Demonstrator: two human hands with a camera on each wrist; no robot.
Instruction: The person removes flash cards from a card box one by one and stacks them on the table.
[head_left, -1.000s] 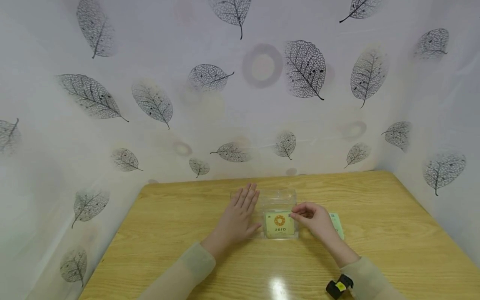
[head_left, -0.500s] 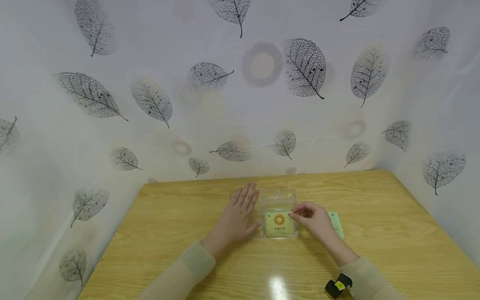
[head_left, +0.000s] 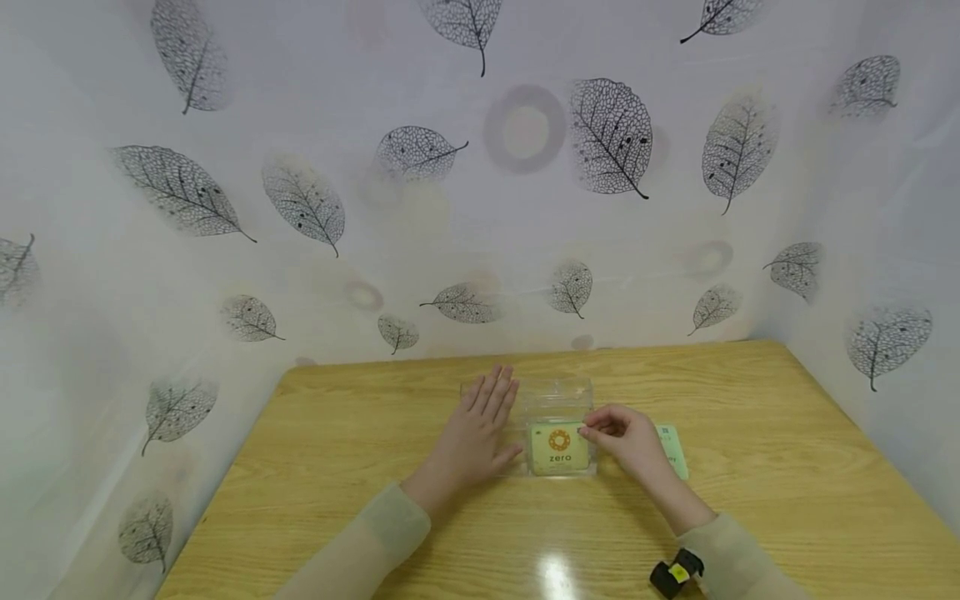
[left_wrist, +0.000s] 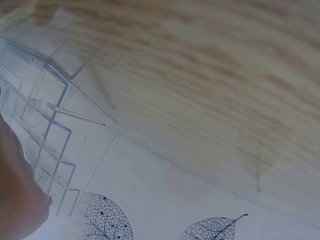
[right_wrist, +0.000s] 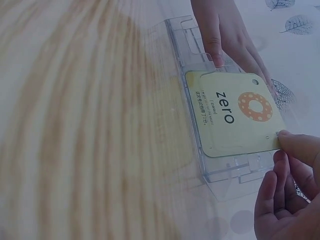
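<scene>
A clear plastic tiered stand (head_left: 557, 388) sits on the table in front of me, its stepped side showing in the left wrist view. In its front tier leans a yellow flash card (head_left: 558, 450) printed "zero" under an orange ring. With thumb and fingertips, my right hand (head_left: 626, 437) pinches the card's upper right corner. In the right wrist view, the card's lower edge sits within the stand's front lip (right_wrist: 204, 172). My left hand (head_left: 472, 437) rests over the stand's left part with fingers straight, hiding that part.
A green card (head_left: 672, 450) lies on the wooden table (head_left: 345, 467) to the right, partly hidden by my right wrist. A black strapped device (head_left: 677, 573) is on the right sleeve. Behind the table hangs a leaf-patterned cloth (head_left: 517, 242).
</scene>
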